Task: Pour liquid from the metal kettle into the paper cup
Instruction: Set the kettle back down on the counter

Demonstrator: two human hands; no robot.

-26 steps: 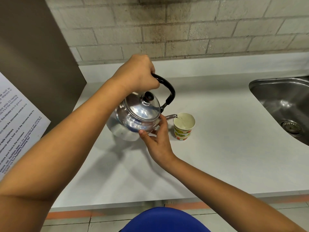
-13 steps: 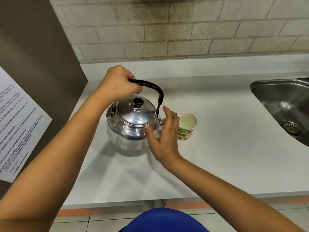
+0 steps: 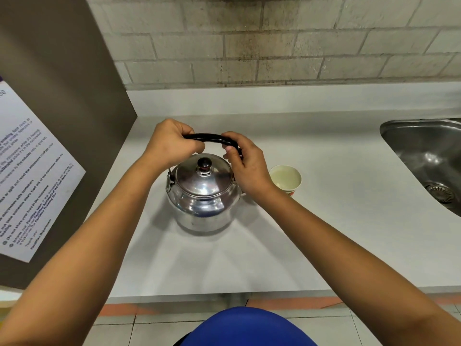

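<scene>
We see the kettle (image 3: pixel 203 196) standing upright on the counter (image 3: pixel 324 221), lid on, toward its left end near the back edge. Both hands grip its black handle (image 3: pixel 212 137): left hand (image 3: pixel 172 143) wrapped around the left part, right hand (image 3: pixel 243 163) around the right. The cup (image 3: pixel 285 176) stands just right of the kettle, with a sink (image 3: pixel 424 156) at the counter's right end.

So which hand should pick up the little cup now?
Probably the right hand. The paper cup stands just to its right, beside its wrist, while the left hand grips the far end of the kettle's black handle, with the metal kettle in between.
</scene>
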